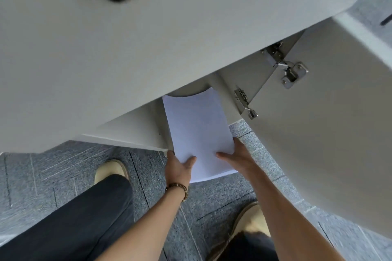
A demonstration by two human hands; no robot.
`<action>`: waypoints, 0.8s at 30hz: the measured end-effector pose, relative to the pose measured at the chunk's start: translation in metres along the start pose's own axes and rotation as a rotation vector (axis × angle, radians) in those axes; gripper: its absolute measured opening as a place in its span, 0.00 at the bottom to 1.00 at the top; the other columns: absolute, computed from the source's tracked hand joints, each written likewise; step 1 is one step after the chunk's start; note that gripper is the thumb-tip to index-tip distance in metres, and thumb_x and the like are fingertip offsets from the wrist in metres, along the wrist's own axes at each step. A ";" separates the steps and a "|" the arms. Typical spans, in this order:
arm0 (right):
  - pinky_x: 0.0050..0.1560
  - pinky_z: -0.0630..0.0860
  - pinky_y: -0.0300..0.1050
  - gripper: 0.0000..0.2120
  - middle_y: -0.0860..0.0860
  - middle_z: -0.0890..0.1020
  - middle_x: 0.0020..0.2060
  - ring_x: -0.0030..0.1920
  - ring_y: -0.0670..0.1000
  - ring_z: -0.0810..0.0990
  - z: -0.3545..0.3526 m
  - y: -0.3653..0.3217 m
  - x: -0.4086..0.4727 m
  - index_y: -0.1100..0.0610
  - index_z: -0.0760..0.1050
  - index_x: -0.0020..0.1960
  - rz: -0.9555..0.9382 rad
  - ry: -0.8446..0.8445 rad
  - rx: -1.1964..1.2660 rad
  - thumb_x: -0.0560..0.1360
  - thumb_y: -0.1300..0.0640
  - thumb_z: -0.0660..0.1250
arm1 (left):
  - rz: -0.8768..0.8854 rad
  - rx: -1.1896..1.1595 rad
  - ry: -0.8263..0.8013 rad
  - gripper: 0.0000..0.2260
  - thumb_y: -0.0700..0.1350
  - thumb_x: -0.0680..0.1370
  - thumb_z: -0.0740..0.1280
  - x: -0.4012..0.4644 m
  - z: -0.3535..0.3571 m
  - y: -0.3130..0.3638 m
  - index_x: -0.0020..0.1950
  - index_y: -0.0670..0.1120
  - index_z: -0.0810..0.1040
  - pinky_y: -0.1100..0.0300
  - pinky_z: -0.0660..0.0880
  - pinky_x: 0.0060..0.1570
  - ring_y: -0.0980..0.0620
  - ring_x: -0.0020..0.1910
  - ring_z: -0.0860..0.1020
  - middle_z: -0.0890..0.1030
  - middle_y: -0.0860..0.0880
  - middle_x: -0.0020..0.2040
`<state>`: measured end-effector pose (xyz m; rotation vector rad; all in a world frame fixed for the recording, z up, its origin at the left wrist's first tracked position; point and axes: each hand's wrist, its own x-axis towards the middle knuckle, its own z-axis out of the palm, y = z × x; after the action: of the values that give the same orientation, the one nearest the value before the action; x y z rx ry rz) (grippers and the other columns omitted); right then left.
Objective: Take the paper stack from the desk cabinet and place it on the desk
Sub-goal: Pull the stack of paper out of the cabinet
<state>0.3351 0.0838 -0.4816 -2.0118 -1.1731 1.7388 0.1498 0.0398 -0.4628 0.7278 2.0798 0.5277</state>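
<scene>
Below the grey desk (148, 53), an open cabinet door (318, 123) hangs on steel hinges (293, 74) over grey carpet (63, 171). Half out of the cabinet, the white paper stack (198, 131) is gripped at its near edge by the left hand (178, 169), wearing a beaded bracelet (180, 189), and the right hand (237, 158).

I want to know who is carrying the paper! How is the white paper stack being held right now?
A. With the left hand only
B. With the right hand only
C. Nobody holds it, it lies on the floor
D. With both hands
D: the left hand and the right hand each grip the near end of the paper stack, which sticks out in front of the open cabinet door, off the floor.
</scene>
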 end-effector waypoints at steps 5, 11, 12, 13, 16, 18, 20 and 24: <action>0.59 0.77 0.55 0.32 0.54 0.81 0.56 0.59 0.59 0.79 -0.011 -0.024 -0.071 0.58 0.70 0.68 0.034 0.002 -0.012 0.68 0.61 0.78 | 0.030 -0.017 -0.064 0.26 0.41 0.72 0.77 -0.058 -0.036 0.021 0.66 0.40 0.70 0.60 0.73 0.55 0.43 0.59 0.80 0.80 0.42 0.62; 0.59 0.77 0.59 0.36 0.53 0.83 0.56 0.58 0.58 0.81 -0.038 -0.040 -0.174 0.52 0.74 0.65 0.038 0.094 -0.057 0.59 0.46 0.76 | 0.044 -0.055 -0.093 0.31 0.46 0.71 0.77 -0.154 -0.081 0.047 0.70 0.40 0.68 0.55 0.75 0.60 0.45 0.60 0.79 0.79 0.46 0.63; 0.59 0.77 0.60 0.36 0.53 0.83 0.56 0.57 0.59 0.81 -0.041 -0.044 -0.197 0.53 0.74 0.65 0.032 0.111 -0.047 0.58 0.46 0.75 | 0.038 -0.057 -0.107 0.30 0.46 0.71 0.77 -0.173 -0.091 0.052 0.68 0.41 0.69 0.54 0.76 0.59 0.45 0.58 0.80 0.79 0.49 0.61; 0.59 0.77 0.60 0.36 0.53 0.83 0.56 0.57 0.59 0.81 -0.043 -0.046 -0.217 0.53 0.73 0.65 0.032 0.129 -0.048 0.59 0.47 0.74 | 0.038 -0.060 -0.118 0.27 0.46 0.71 0.77 -0.189 -0.101 0.053 0.65 0.41 0.71 0.54 0.78 0.57 0.46 0.55 0.81 0.81 0.48 0.60; 0.58 0.78 0.58 0.32 0.52 0.82 0.55 0.56 0.58 0.81 -0.043 -0.056 -0.285 0.52 0.72 0.66 0.019 0.171 -0.037 0.64 0.49 0.75 | 0.059 -0.042 -0.135 0.25 0.48 0.70 0.77 -0.234 -0.130 0.056 0.61 0.42 0.72 0.52 0.78 0.54 0.45 0.53 0.81 0.82 0.45 0.58; 0.57 0.78 0.56 0.28 0.50 0.83 0.54 0.54 0.56 0.82 -0.042 -0.062 -0.324 0.51 0.73 0.63 -0.011 0.212 -0.038 0.65 0.51 0.75 | 0.100 -0.043 -0.141 0.21 0.47 0.70 0.77 -0.263 -0.148 0.057 0.57 0.43 0.73 0.58 0.75 0.48 0.47 0.48 0.80 0.82 0.46 0.54; 0.57 0.79 0.56 0.27 0.48 0.85 0.53 0.53 0.54 0.83 -0.043 -0.068 -0.362 0.50 0.75 0.61 -0.050 0.250 -0.030 0.64 0.50 0.75 | 0.148 -0.062 -0.136 0.17 0.45 0.71 0.77 -0.290 -0.166 0.059 0.54 0.43 0.74 0.61 0.72 0.45 0.49 0.45 0.78 0.82 0.47 0.51; 0.54 0.81 0.55 0.21 0.47 0.85 0.49 0.51 0.52 0.84 -0.046 -0.084 -0.431 0.50 0.76 0.56 -0.141 0.316 -0.011 0.64 0.52 0.75 | 0.224 -0.087 -0.127 0.25 0.50 0.70 0.77 -0.339 -0.202 0.062 0.60 0.40 0.73 0.54 0.76 0.52 0.43 0.53 0.79 0.81 0.42 0.57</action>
<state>0.3544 -0.1451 -0.1043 -2.0584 -1.1855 1.2937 0.1611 -0.1595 -0.1169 0.9248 1.8574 0.6745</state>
